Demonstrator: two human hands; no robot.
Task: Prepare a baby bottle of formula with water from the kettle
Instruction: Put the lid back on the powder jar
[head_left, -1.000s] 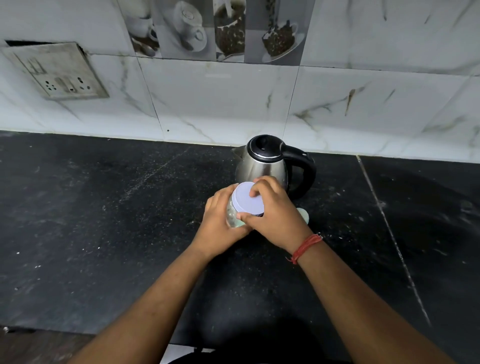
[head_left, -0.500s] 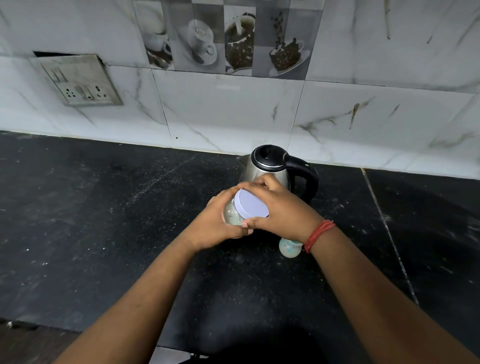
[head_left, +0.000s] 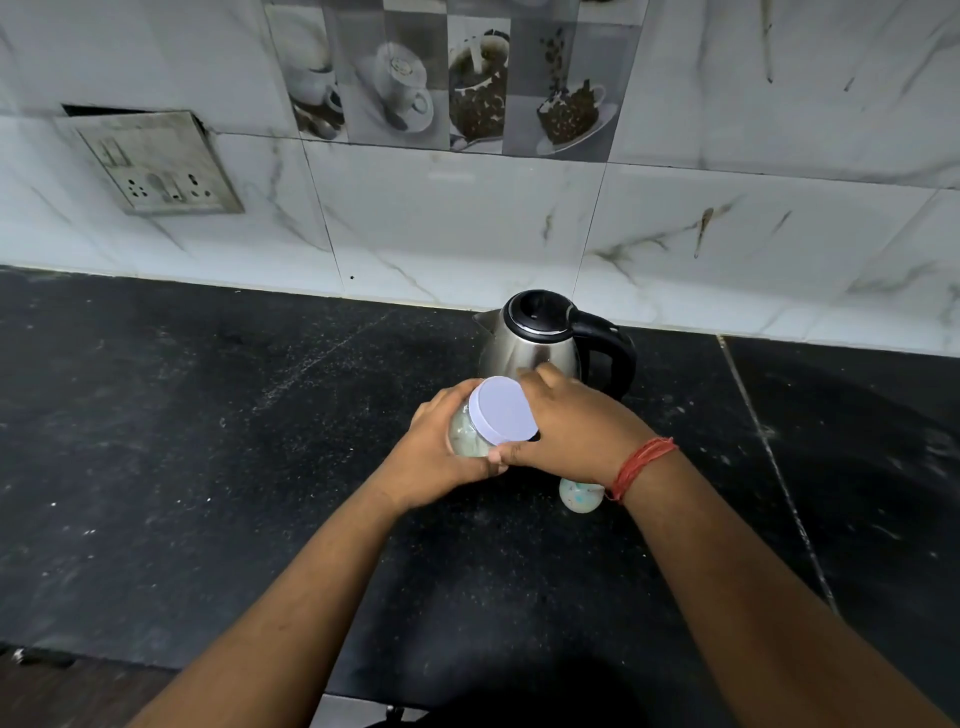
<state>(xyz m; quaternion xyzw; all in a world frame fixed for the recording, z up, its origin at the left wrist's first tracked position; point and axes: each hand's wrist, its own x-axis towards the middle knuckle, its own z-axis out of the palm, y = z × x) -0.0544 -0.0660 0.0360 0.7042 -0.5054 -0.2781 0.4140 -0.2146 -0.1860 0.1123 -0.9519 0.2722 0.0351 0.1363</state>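
Note:
A clear jar (head_left: 465, 434) with a pale lilac lid (head_left: 503, 410) is tilted toward me above the counter. My left hand (head_left: 434, 457) wraps the jar's body. My right hand (head_left: 576, 431) grips the lid's rim from the right. Behind them stands a steel kettle (head_left: 535, 345) with a black lid and handle, spout pointing left. A pale baby bottle (head_left: 579, 496) peeks out below my right wrist, mostly hidden.
The black stone counter (head_left: 208, 441) runs to a white marble-tiled wall (head_left: 467, 223). A wall socket plate (head_left: 156, 163) sits at the upper left. The counter's front edge (head_left: 78, 657) shows at the bottom left.
The jar has tipped more toward me and my right hand has turned around the lid. The view has shifted, showing the baby bottle under my right wrist.

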